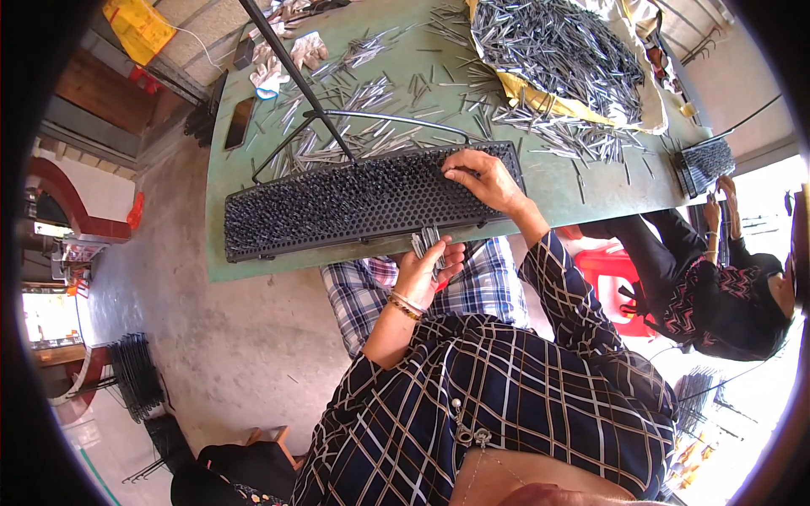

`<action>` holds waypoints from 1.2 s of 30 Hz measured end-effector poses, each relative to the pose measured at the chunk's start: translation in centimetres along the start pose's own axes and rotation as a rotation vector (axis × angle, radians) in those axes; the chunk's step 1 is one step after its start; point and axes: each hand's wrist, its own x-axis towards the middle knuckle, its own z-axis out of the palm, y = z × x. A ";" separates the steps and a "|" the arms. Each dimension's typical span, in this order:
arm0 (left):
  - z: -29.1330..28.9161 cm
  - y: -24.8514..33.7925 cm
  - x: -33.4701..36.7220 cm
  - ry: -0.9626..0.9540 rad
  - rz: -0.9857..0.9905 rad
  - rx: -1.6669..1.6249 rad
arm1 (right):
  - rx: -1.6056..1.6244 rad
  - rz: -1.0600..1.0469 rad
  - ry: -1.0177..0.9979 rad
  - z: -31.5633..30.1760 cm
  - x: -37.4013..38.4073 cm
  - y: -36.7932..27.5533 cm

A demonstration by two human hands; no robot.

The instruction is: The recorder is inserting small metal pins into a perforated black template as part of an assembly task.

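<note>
— Green and scuffed, that long worktable (253, 261) fills the upper half of the view, with bare concrete floor (211, 337) to its left. What lies at the far left end?

— A pair of white work gloves (283, 63), and beside them a flat dark phone-like slab (239, 123). Loose thin grey metal rods (371, 88) are scattered over the tabletop from there on.

— And nearer the person?

— A long black perforated plastic rack (354, 202) lies along the table's near edge, its holes packed with rods standing on end.

— The hands?

— The left hand (426, 270) sits just below the rack's near edge, over the lap, fingers curled round a small bundle of grey metal rods (427, 240) whose tips point up toward the rack. The right hand (481, 179) rests on the rack's right end — fingers bent, tips pressed onto its top. Whether it pinches a rod there, I cannot tell.

— Further right?

— A big heap of the same rods on a yellow sheet (561, 51) at the far edge, then another person in dark clothes (717, 295) seated at the table's right end by a second black rack (707, 160).
</note>
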 end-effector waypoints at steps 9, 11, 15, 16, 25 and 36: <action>0.3 0.0 -0.2 0.004 -0.011 -0.003 | -0.182 -0.030 0.161 1.6 0.0 -0.1; 0.2 0.0 -0.1 0.009 -0.007 0.001 | -0.168 -0.016 0.176 1.9 -0.2 -0.1; 0.1 -0.1 -0.1 0.010 0.005 0.009 | -0.185 -0.027 0.183 2.0 -0.2 -0.3; 0.2 -0.1 -0.1 0.006 -0.003 0.005 | -0.186 -0.026 0.183 2.0 -0.2 -0.3; 0.7 0.0 -0.1 -0.045 0.022 0.012 | -0.343 -0.071 0.220 2.4 -0.3 -0.8; 0.9 0.2 0.1 -0.085 0.137 0.047 | 0.222 0.431 -0.030 2.5 -3.9 -4.5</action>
